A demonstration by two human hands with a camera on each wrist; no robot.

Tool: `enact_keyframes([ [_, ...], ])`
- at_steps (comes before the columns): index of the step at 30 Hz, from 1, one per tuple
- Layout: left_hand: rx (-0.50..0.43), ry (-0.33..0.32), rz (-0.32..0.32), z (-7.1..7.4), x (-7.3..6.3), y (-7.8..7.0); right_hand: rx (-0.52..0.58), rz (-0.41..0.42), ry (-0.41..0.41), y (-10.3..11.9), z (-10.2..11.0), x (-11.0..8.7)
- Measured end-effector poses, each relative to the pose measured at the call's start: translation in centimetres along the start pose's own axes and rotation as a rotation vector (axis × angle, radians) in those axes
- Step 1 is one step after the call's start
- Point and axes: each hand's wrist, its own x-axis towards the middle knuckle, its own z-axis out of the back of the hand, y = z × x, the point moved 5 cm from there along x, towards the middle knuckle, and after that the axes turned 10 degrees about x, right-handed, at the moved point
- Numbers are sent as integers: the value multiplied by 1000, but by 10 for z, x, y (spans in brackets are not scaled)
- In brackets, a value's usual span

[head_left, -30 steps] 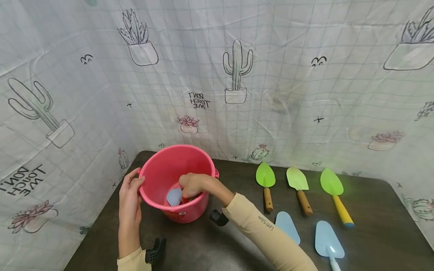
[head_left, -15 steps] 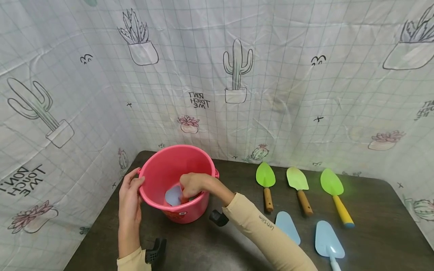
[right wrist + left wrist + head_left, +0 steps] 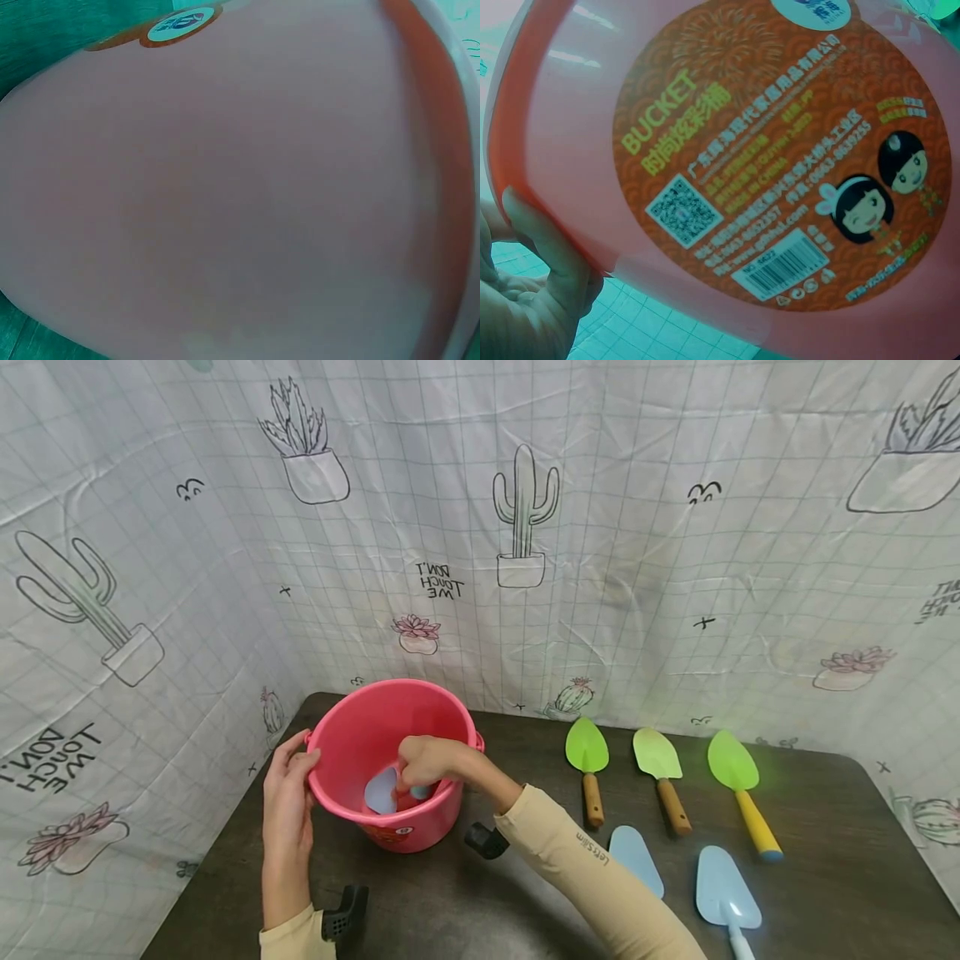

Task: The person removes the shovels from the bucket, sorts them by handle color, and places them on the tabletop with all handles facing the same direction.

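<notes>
A pink bucket (image 3: pixel 390 710) stands on the dark table and leans toward me. My left hand (image 3: pixel 287 789) holds its left rim; in the left wrist view the thumb of that hand (image 3: pixel 544 247) lies along the rim, beside the bucket's orange label (image 3: pixel 780 165). Reaching over the right side of the rim, my right hand (image 3: pixel 427 760) is inside the bucket with curled fingers at a pale blue trowel, whose blade (image 3: pixel 381 791) shows left of them. A light blue piece (image 3: pixel 422 792) shows to their right. The fingertips are mostly hidden. Only the bucket's outer wall (image 3: pixel 225 187) fills the right wrist view.
Right of the bucket lie three green-bladed trowels: two with wooden handles (image 3: pixel 593 799) (image 3: pixel 672 807), one with a yellow handle (image 3: pixel 757 827). Nearer me lie two light blue trowels (image 3: pixel 637 860) (image 3: pixel 727 889), one partly under my right sleeve (image 3: pixel 592 868). A patterned curtain (image 3: pixel 615 527) hangs behind the table.
The right hand has risen slightly inside the bucket. The pale blue blade has shifted a little left, and the light blue piece has come into sight. My left hand keeps its place.
</notes>
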Motion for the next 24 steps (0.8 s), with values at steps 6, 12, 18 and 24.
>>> enact_keyframes([
  [6, 16, 3, 0, -1, 1, -2, 62, -1, -12, 0, 3, 1],
  [12, 24, -7, 12, 2, 1, -2, 210, 1, -26, 0, 5, 2],
  [18, 15, -10, 4, 1, 2, -3, 286, -20, -57, 0, 11, 0],
  [24, 24, 3, 13, 0, 0, -1, 406, -24, -81, -2, 12, -3],
])
